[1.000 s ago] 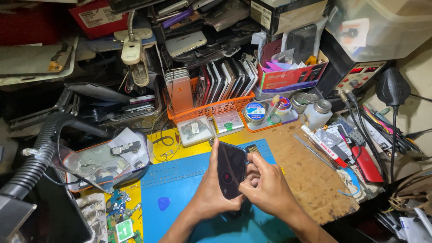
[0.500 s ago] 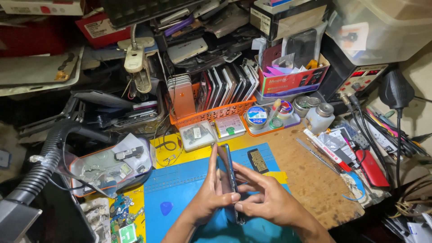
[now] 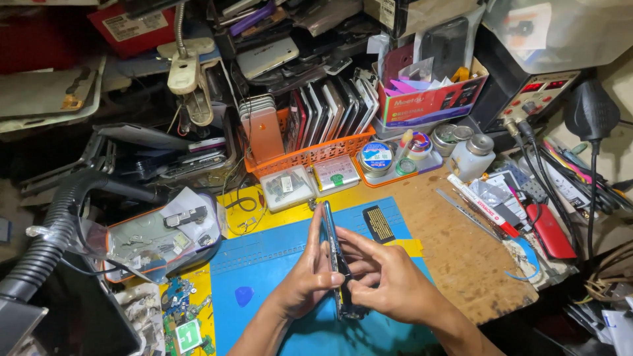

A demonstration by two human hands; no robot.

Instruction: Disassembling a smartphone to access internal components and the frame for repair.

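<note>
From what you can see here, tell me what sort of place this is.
Most likely a phone repair bench. An orange basket holds a row of phones on edge, both hands grip a phone edge-on over a blue work mat, and loose circuit boards lie beside it.

Both hands hold a dark phone (image 3: 336, 260) on edge above a blue mat (image 3: 264, 264) on the cluttered worktop (image 3: 455, 250). The left hand (image 3: 303, 277) presses flat against one face, fingers pointing away; the right hand (image 3: 389, 283) grips the other face, fingertips at the phone's edge. A small black ridged part (image 3: 378, 224) lies on the mat just beyond. Behind it stands an orange basket (image 3: 310, 153) packed with upright phones, beside round tins (image 3: 377, 157) on a tray.
</note>
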